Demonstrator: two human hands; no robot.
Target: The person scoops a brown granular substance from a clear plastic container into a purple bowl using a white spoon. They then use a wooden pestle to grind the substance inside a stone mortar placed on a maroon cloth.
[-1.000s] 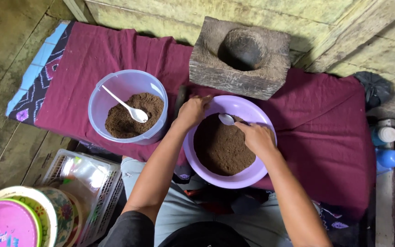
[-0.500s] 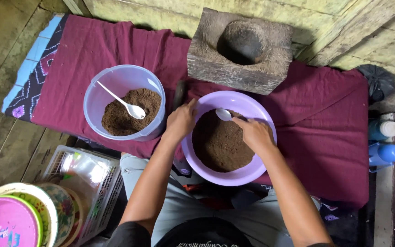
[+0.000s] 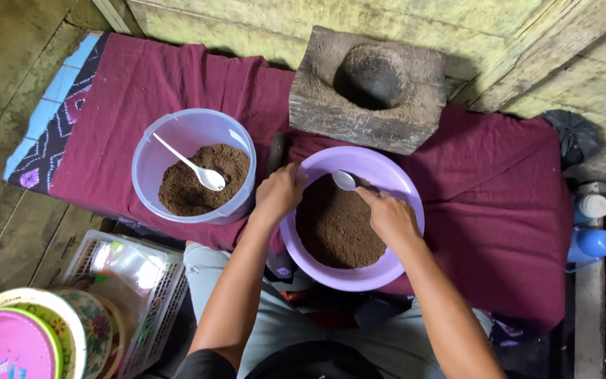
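While the left hand (image 3: 278, 194) grips the purple bowl (image 3: 387, 270) of brown powder (image 3: 331, 228), the right hand (image 3: 387, 217) holds a spoon (image 3: 345, 180).

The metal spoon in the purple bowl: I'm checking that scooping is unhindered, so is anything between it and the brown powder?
Nothing visible. The right hand holds the spoon over the brown powder; the left hand only grips the purple bowl at its rim.
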